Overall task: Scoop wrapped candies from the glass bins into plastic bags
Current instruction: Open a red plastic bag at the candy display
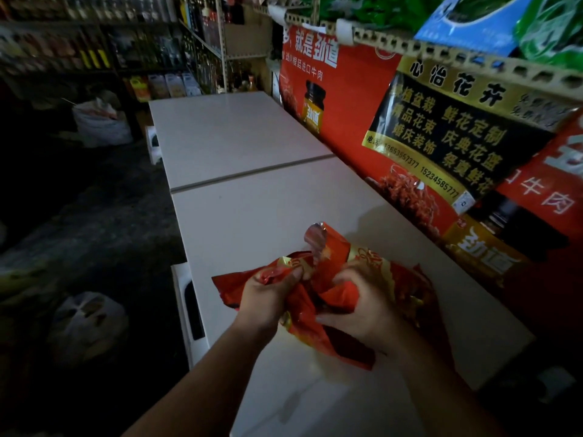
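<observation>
Red-and-gold foil bag [303, 310] is being held over the white freezer lid [252, 200], toward its near end. Left hand [268, 298] and right hand [362, 310] are gripping its crumpled mouth with curled fingers; easing it apart evenly is likely sparing the foil a tear.

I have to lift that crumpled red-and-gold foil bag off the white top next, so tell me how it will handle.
Likely floppy: the red-and-gold foil bag is creased and folded between the left hand and right hand. Probably light for its size, being thin film crumpled nearly flat. Its glossy surface may slip, and the torn silver flap could rip further.
</observation>
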